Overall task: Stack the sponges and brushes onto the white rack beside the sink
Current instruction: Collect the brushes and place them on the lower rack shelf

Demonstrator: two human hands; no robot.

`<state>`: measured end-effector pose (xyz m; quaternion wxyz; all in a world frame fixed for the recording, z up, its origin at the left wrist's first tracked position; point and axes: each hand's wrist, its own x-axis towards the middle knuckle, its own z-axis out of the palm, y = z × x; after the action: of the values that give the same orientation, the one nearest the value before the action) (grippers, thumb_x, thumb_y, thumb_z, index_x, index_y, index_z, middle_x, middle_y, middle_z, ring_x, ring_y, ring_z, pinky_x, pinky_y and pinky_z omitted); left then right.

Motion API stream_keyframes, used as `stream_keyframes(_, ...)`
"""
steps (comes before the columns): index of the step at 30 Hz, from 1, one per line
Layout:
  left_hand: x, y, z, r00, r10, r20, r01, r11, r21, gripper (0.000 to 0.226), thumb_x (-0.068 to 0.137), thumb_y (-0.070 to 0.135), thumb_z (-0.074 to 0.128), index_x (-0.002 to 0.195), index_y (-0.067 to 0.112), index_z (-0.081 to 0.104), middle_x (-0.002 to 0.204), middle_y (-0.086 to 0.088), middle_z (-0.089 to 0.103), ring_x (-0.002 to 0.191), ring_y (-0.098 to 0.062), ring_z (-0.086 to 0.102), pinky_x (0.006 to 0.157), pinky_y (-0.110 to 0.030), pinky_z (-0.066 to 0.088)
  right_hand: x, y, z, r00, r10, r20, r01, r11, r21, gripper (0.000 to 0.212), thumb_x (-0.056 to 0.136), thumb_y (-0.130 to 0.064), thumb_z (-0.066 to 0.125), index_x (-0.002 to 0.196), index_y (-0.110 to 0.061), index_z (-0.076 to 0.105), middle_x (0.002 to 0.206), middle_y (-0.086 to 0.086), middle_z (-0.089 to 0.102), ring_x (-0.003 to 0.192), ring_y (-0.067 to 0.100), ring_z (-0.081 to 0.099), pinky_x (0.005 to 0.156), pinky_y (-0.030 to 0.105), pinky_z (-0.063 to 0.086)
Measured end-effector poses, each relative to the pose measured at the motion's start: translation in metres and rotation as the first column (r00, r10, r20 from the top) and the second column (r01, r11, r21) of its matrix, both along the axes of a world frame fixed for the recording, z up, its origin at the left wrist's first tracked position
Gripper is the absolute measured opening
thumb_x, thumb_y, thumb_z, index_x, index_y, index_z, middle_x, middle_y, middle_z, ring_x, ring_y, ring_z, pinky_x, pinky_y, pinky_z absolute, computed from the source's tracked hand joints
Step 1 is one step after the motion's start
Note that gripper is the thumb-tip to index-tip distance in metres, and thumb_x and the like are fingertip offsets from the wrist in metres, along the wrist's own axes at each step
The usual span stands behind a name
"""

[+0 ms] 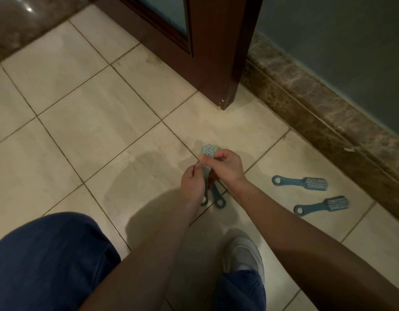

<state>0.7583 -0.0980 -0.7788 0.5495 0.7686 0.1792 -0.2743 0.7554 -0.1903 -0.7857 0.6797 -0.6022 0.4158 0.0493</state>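
Crouched with a blue trouser knee [48, 254] and a grey shoe [243, 252] on the tiled floor [81, 131]. Pinched a pale brush [208, 151] above mid-floor: left hand [193, 185] curled round its handle, right hand [225, 166] nipping the bristle head. Spotted a darker handle [218, 199] beneath, grip unclear. Spotted a far brush [299, 182] and a near brush [322, 206] flat by the floor's right edge, apart.

Crouched over the tiled floor [93, 122], the person holds a blue brush [208, 151] bristles-up. The left hand [192, 184] grips its handle and the right hand [225, 167] pinches its head. A second handle [218, 198] shows beneath. Two more brushes [299, 182] [322, 206] lie near the stone skirting [328, 122].
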Motion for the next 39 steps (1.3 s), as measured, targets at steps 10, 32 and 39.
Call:
stream_keyframes(10, 0.009, 0.034, -0.020, 0.996, 0.091, -0.023, -0.087, 0.987, 0.133, 0.022, 0.100, 0.017, 0.043, 0.114, 0.008, 0.057, 0.087, -0.008, 0.063, 0.057, -0.013, 0.053, 0.048, -0.021, 0.041, 0.004, 0.008, -0.032, 0.914, 0.295, -0.279, -0.400, 0.774, -0.490, 0.029, 0.084, -0.047, 0.065, 0.098, -0.023, 0.057, 0.099, -0.001, 0.062, 0.092, 0.021, 0.063, 0.073, 0.031, 0.048)
stream_keyframes(32, 0.018, 0.023, -0.001, 0.993, 0.110, -0.032, -0.105, 0.987, 0.123, 0.021, 0.097, 0.013, 0.043, 0.113, 0.006, 0.055, 0.081, -0.003, 0.061, 0.057, -0.015, 0.052, 0.050, -0.024, 0.040, 0.008, 0.008, -0.017, 0.966, 0.197, -0.166, -0.242, 0.915, -0.322, 0.027, 0.085, -0.018, 0.064, 0.110, -0.016, 0.056, 0.097, 0.005, 0.066, 0.087, 0.027, 0.066, 0.079, 0.044, 0.056)
stream_keyframes(39, 0.010, -0.005, 0.112, 0.999, 0.034, -0.022, -0.033, 0.998, 0.054, 0.032, 0.097, 0.042, 0.045, 0.097, 0.012, 0.055, 0.074, -0.003, 0.059, 0.057, -0.013, 0.049, 0.053, -0.027, 0.040, -0.017, -0.021, 0.095, 0.989, 0.018, -0.149, -0.049, 0.977, -0.206, 0.030, 0.090, -0.040, 0.059, 0.103, -0.014, 0.059, 0.085, 0.005, 0.063, 0.074, 0.025, 0.059, 0.064, 0.037, 0.046)
